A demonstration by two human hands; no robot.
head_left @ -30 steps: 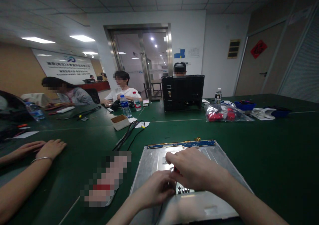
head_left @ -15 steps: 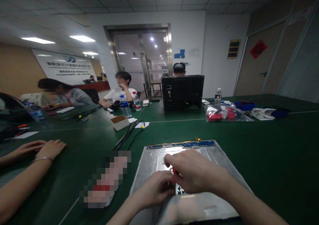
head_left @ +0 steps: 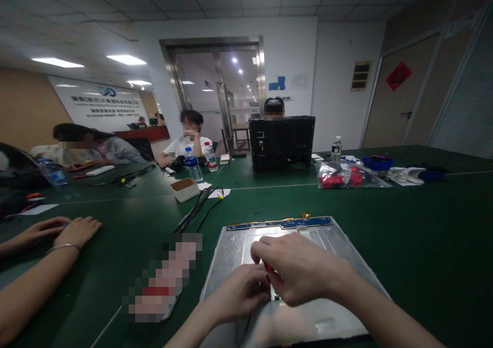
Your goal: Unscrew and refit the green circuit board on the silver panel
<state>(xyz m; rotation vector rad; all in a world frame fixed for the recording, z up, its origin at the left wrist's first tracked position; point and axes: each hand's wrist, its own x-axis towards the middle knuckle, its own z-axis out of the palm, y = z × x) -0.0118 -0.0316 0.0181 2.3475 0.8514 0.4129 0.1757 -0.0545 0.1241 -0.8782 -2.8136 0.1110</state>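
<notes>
- At the lower centre of the frame, a flat, silver-grey rectangular metal panel (head_left: 327, 317) lies on the dark green tabletop (head_left: 427, 245), beneath both of the person's hands.
- The right hand (head_left: 295, 271) is over the middle of the panel, its fingers curled in a narrow grip around a small red-and-black tool handle (head_left: 268, 271); the tool's tip is hidden.
- The left hand (head_left: 246, 289) is just beside it on the frame's left, fingers bent and close together, near the panel's surface; whether they pinch anything cannot be told.
- Along the panel's far edge runs a narrow, blue circuit board strip (head_left: 311, 222) with gold-coloured edging.
- Left of the panel, at lower centre-left, lies a long, pinkish pixelated object (head_left: 167, 276), with thin black cables (head_left: 200, 204) beyond it.
- Past the cables, near the centre, stand an open cardboard box (head_left: 185, 190), a clear bottle with a blue cap (head_left: 193, 164) and another with a red cap (head_left: 210, 158).
- At the frame's left edge, a co-worker's hand (head_left: 80, 232) rests on the tabletop, a silver bracelet (head_left: 63, 246) at its wrist.
- Upper centre, a black box-shaped casing (head_left: 283, 142) stands upright; to its right lies a clear plastic bag with red items (head_left: 348, 177).
</notes>
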